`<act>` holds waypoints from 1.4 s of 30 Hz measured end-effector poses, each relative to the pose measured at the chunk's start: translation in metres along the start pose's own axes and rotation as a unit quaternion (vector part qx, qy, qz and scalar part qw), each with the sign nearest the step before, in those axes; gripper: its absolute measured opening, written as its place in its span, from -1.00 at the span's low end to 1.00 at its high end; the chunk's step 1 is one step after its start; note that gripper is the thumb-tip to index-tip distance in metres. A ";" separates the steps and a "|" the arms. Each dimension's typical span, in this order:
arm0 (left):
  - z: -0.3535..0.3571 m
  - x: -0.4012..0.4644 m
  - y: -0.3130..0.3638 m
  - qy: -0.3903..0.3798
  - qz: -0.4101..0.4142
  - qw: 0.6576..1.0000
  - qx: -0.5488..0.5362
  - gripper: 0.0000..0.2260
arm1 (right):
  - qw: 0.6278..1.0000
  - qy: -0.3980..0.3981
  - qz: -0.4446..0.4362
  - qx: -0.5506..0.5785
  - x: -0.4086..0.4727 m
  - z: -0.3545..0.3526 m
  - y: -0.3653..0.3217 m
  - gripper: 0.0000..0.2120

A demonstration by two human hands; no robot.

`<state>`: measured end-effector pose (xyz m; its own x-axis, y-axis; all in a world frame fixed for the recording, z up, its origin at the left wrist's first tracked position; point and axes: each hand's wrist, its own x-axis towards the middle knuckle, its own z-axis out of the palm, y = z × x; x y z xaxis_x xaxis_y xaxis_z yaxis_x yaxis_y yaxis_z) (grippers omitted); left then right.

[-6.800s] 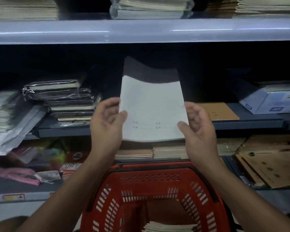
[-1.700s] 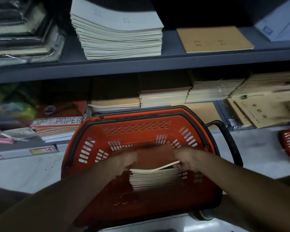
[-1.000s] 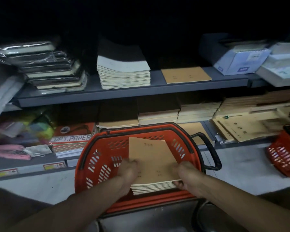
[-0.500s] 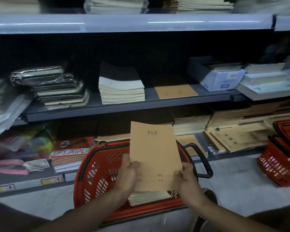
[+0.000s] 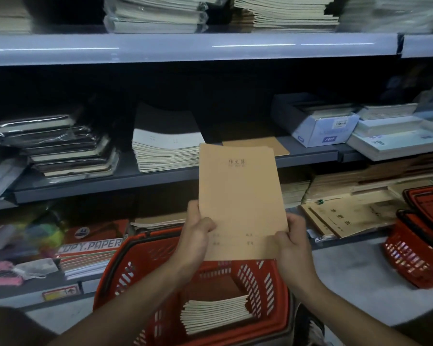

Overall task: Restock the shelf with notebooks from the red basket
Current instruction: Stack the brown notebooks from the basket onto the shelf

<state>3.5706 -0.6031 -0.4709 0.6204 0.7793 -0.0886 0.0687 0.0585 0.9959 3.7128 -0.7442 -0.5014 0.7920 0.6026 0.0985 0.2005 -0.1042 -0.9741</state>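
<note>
Both hands, left hand and right hand, pinch the brown notebook at its lower corners, keeping it flat; beyond the grip waits the shelf, below it the red basket.

notebook: matt brown paper | basket: glossy red plastic

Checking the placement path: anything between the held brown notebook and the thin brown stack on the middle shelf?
Nothing visible. Both hands, left hand and right hand, hold the brown notebook upright; the brown stack lies just behind its top edge, nothing on top.
</note>
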 end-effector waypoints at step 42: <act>0.050 0.214 0.050 -0.002 0.177 0.840 0.512 -0.41 | 0.953 0.021 -0.057 -0.298 0.284 -0.003 -0.031 -0.55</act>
<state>3.7456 -0.4650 -0.4405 0.7456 0.6329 0.2086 0.5147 -0.7458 0.4228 3.9331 -0.5719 -0.4428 0.7654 0.6060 0.2167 0.5682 -0.4781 -0.6698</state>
